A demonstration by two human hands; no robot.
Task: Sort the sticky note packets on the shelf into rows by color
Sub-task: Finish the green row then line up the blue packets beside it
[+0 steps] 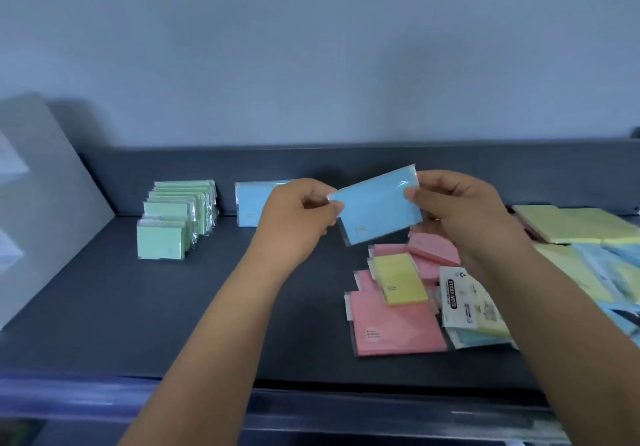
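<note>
- Head view: a blue packet (377, 203) is held in the air above the shelf (138, 307), tilted with its right end higher; its left end is pinched by the left hand (298, 217) and its right end by the right hand (457, 210), so the fingers (414, 192) of both hands are clamped on its short edges
- It is carried between the unsorted pile (433, 290) on the right and a second blue packet (251, 203) at the back of the shelf; a green row (176, 217) is ranked one packet behind another further left
- The step in hand is judged to be the start of a blue row. The held packet would best be levelled, turned to face the same way as the blue one on the shelf and set squarely just before it. A clear gap should be kept from the green row, and one hand kept on the packet until it is steady
- The packets are flat rectangular pads sealed in glossy clear wrap; a highlight is seen at the held packet's upper corner and a loose flap of wrap at its lower left, so a slippery grip is to be expected
- The shelf is dark and matte; in the pile, pink packets (398, 321), a yellow packet (401, 279) and a white printed label (460, 296) are overlapped
</note>
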